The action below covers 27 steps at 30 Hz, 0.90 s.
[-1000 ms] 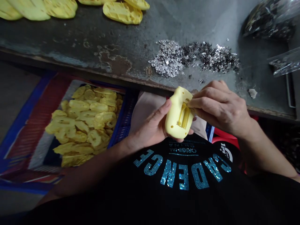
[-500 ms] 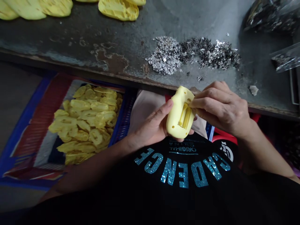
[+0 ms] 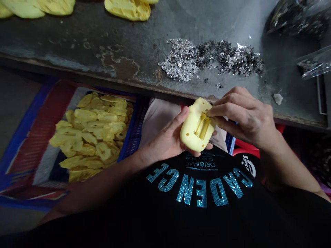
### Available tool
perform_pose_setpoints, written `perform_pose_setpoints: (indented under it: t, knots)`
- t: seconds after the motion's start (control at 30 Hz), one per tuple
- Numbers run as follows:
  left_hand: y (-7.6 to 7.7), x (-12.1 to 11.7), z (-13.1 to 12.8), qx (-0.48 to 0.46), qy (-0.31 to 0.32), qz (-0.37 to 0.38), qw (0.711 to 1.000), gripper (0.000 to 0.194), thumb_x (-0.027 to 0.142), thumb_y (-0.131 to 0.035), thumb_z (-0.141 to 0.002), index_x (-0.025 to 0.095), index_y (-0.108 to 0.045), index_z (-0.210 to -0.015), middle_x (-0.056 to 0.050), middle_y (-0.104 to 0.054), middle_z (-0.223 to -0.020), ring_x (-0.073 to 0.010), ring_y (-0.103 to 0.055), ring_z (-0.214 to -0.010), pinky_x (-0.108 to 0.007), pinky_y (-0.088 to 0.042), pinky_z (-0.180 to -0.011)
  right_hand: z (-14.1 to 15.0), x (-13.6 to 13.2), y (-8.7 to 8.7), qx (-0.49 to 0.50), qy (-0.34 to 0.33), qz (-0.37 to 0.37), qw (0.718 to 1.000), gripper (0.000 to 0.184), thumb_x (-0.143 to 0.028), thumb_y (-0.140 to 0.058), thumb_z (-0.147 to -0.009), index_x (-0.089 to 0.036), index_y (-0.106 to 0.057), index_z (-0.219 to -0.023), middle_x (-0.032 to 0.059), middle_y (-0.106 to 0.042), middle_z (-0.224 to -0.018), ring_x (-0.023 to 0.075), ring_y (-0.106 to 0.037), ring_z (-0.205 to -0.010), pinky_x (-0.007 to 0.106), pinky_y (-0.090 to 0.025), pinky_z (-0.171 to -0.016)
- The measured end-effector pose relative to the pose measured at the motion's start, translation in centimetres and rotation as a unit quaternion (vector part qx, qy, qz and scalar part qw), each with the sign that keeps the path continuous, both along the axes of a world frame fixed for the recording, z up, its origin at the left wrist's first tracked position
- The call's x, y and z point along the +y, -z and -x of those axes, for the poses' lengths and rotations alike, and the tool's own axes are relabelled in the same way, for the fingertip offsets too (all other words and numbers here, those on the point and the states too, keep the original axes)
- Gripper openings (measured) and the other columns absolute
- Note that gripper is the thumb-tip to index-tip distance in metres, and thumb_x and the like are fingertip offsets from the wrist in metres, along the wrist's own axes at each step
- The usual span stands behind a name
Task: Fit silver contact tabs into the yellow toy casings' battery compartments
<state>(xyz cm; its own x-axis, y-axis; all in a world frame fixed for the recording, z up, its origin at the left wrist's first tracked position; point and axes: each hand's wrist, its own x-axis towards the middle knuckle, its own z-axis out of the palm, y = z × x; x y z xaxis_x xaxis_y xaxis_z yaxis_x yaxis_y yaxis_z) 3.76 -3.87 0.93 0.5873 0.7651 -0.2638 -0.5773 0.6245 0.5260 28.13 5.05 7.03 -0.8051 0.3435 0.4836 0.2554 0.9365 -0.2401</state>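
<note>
Yellow plastic shell (image 3: 192, 129), tilted further between both hands (image 3: 165, 139) (image 3: 241, 117)

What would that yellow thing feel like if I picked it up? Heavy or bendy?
The yellow moulded piece looks light for its size, cradled loosely in the left hand. It seems stiff, holding its shape under the thumb. Pushed, its rounded body might rock.

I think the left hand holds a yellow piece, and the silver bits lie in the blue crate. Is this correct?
No: the head view shows the silver bits on the table, not in the blue crate. The left hand does hold the yellow piece.
</note>
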Motion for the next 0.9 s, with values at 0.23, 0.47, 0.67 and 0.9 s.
perform_pose_setpoints:
  t: [0.23,0.47,0.67,0.9]
  knots:
    - [-0.3,-0.1,-0.2,0.012,-0.005,-0.012,1.0,0.077,0.081,-0.078,-0.107,0.023,-0.071,-0.157,-0.011,-0.088,-0.116,-0.0254,-0.089,-0.082,-0.022,-0.063,-0.053,-0.3,0.1,0.1,-0.036,0.003,-0.013,0.999,0.015,-0.03,-0.063,-0.126,-0.024,-0.075,-0.132,0.0056,-0.082,-0.114,0.0239,-0.073,-0.101,0.044,-0.058,-0.089]
    - [-0.3,0.0,-0.1,0.026,-0.014,-0.012,0.999,0.08,0.083,-0.083,-0.102,0.024,-0.075,-0.155,-0.011,-0.088,-0.116,-0.0261,-0.088,-0.079,-0.024,-0.062,-0.05,-0.2,0.1,0.1,-0.043,-0.001,-0.013,0.999,0.028,-0.026,-0.065,-0.124,-0.031,-0.073,-0.15,0.0054,-0.084,-0.121,0.0251,-0.075,-0.104,0.045,-0.057,-0.09]
    - [-0.1,0.1,0.1,-0.001,-0.011,-0.011,1.0,0.073,0.078,-0.082,-0.105,0.024,-0.077,-0.155,-0.012,-0.088,-0.121,-0.0291,-0.09,-0.089,-0.024,-0.063,-0.054,-0.2,-0.5,0.3,0.001,0.016,0.005,1.0,0.025,-0.021,-0.071,-0.12,-0.03,-0.076,-0.144,0.005,-0.088,-0.121,0.0243,-0.078,-0.101,0.044,-0.058,-0.087]
    - [-0.7,-0.1,0.6,0.028,-0.001,-0.014,1.0,0.077,0.08,-0.076,-0.108,0.025,-0.073,-0.162,-0.01,-0.088,-0.126,-0.0295,-0.09,-0.092,-0.023,-0.063,-0.057,-0.1,-1.7,1.5,0.063,0.068,0.027,0.995,0.023,-0.017,-0.074,-0.117,-0.032,-0.082,-0.133,0.0053,-0.089,-0.122,0.0245,-0.078,-0.099,0.045,-0.06,-0.086]
